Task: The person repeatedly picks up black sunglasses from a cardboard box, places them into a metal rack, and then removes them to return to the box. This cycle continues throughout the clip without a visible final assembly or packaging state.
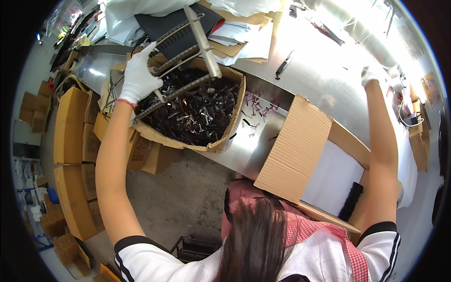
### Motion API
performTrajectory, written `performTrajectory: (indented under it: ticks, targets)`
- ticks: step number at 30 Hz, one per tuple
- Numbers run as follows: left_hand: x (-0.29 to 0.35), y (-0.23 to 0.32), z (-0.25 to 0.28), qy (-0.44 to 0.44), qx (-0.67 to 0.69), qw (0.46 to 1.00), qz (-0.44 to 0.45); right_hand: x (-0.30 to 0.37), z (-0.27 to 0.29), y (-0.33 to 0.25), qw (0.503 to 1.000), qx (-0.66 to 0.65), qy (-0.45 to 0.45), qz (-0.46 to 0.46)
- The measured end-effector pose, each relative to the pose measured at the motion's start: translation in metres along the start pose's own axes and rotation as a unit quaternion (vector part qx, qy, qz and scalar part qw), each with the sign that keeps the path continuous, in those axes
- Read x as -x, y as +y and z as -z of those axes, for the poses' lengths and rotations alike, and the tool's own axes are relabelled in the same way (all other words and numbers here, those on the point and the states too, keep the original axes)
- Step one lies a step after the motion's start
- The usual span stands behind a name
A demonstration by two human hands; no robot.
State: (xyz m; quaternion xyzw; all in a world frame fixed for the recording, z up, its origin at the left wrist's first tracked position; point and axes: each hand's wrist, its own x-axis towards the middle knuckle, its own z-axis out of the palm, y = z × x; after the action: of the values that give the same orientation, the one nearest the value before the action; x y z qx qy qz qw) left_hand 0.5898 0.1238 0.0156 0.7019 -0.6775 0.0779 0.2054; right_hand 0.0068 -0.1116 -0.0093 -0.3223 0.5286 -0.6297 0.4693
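Note:
My left hand (141,77), in a white glove, grips the near-left end of a metal rack (203,42) with several long toothed bars. The rack is tilted over a cardboard box (213,146) heaped with small dark, shiny plastic-looking pieces (197,110). Where exactly the fingers close on the frame is partly hidden. Far out to the right, my right hand (371,76), also gloved, is at the bright metal table (324,77). Its fingers look curled; glare and distance hide what is in them.
An open cardboard box (293,150) with a white lining and a black brush-like strip (351,202) stands close on my right. Small purple pieces (261,107) lie between the boxes. A black pen (283,66), papers (239,40) and stacked cartons (70,131) surround the work area.

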Motion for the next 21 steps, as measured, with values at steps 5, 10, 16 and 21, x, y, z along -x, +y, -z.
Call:
performTrajectory:
  ticks: [5,10,16,21]
  targets:
    - [0.008,0.02,-0.003,0.042,0.017,0.995,-0.089,0.033,-0.05,-0.004,0.964,0.0,-0.207,-0.168]
    - [0.01,0.082,-0.005,0.075,0.034,0.976,-0.2,0.139,-0.158,0.03,0.853,0.128,-0.485,-0.145]
    - [0.026,0.063,-0.006,0.031,0.044,0.979,-0.198,0.135,-0.158,0.025,0.835,0.339,-0.335,0.276]
    - [0.046,0.016,-0.016,-0.108,0.017,0.99,-0.092,0.038,-0.023,-0.016,0.892,0.389,-0.185,0.138]
